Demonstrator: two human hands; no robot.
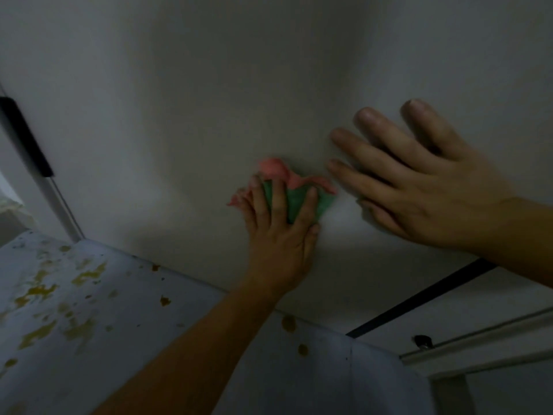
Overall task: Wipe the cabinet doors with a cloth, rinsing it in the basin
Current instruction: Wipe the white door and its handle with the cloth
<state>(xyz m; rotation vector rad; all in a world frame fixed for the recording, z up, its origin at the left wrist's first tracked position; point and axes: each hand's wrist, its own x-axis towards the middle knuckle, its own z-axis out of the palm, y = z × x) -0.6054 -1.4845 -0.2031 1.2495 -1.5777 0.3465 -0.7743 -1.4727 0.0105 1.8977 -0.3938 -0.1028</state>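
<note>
- Head view: a smooth, flat white cabinet door (209,85) fills most of the frame.
- Pale blue surface (89,339) below it, blotched yellow-brown.
- Right hand (419,187) lies flat on the door, fingers spread.
- Left hand (278,235), fingers splayed, presses a crumpled pink-and-green cloth (294,202) against the door.

cloth (294,190): pink-green, bunched | pressed against pale cabinet door (209,85)
</note>
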